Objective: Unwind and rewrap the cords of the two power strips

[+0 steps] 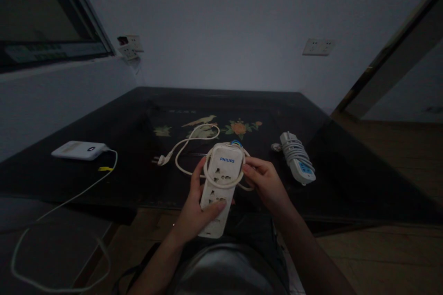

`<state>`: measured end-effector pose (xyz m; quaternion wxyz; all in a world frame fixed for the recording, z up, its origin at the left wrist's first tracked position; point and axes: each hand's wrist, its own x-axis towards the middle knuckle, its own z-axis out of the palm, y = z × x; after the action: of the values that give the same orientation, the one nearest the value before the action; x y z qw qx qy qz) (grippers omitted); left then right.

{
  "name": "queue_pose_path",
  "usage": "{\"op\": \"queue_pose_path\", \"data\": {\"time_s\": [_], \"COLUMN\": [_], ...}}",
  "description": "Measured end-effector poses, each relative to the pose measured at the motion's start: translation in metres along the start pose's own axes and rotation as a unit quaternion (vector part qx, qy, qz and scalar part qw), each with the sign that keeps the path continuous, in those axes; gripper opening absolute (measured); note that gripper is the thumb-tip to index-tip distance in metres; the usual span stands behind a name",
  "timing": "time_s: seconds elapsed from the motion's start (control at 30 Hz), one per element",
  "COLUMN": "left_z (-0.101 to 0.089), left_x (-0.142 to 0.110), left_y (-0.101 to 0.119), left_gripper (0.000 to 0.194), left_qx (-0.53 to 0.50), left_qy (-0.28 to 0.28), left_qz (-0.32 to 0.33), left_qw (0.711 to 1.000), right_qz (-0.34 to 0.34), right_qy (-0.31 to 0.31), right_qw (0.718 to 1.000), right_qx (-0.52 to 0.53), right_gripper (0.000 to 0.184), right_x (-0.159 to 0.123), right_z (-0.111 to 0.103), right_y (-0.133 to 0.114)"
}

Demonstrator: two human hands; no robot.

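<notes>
A white Philips power strip (215, 188) is tilted up over the table's near edge. My left hand (198, 207) grips it from the left, with the thumb lying across its sockets. Its white cord (221, 186) is looped once around the upper part of the strip. At the right side of the strip, the fingers of my right hand (265, 179) pinch this cord. The rest of the cord curls over the table to the plug (162, 160), left of the strip. Blue and yellow bits show at the strip's top end.
On the right of the black table (263, 103) lies another power strip (300, 166), wrapped in its grey cord. A white device (80, 150) with a cable rests at the left. Wall sockets (318, 47) are at the back, and a window (51, 14) is at the upper left.
</notes>
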<state>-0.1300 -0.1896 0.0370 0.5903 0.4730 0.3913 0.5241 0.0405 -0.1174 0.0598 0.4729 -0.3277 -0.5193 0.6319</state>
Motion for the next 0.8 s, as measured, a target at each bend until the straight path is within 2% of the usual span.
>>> {"op": "queue_pose_path", "data": {"time_s": [0.1,0.23,0.4,0.57,0.7,0.8], "left_z": [0.007,0.009,0.008,0.003,-0.002,-0.003], "left_x": [-0.001,-0.003,-0.005,0.000,0.002,0.000], "left_y": [0.002,0.006,0.005,-0.008,-0.015,-0.014], "left_gripper": [0.122,0.126,0.118,0.108,0.107,0.108], "left_qx": [-0.023,-0.058,-0.099,-0.068,-0.037,-0.023], "left_qy": [-0.001,-0.031,-0.045,-0.023,0.001,-0.002], "left_qz": [-0.003,-0.004,0.036,0.079,0.089,0.085], "left_qw": [1.000,0.998,0.993,0.994,0.995,0.996], "right_qz": [-0.024,-0.032,-0.042,-0.048,-0.050,-0.038], "right_qy": [0.011,0.010,0.006,0.001,0.000,0.009], "right_qw": [1.000,0.999,0.999,0.999,0.999,0.999], "right_qx": [-0.011,0.008,0.003,-0.005,0.003,-0.001], "right_gripper": [0.034,0.038,0.040,0.034,0.042,0.045], "right_x": [0.001,0.002,0.003,-0.001,-0.004,0.000], "right_z": [-0.001,-0.002,-0.001,0.002,0.005,0.005], "right_y": [0.001,0.005,0.008,0.003,-0.004,-0.004]}}
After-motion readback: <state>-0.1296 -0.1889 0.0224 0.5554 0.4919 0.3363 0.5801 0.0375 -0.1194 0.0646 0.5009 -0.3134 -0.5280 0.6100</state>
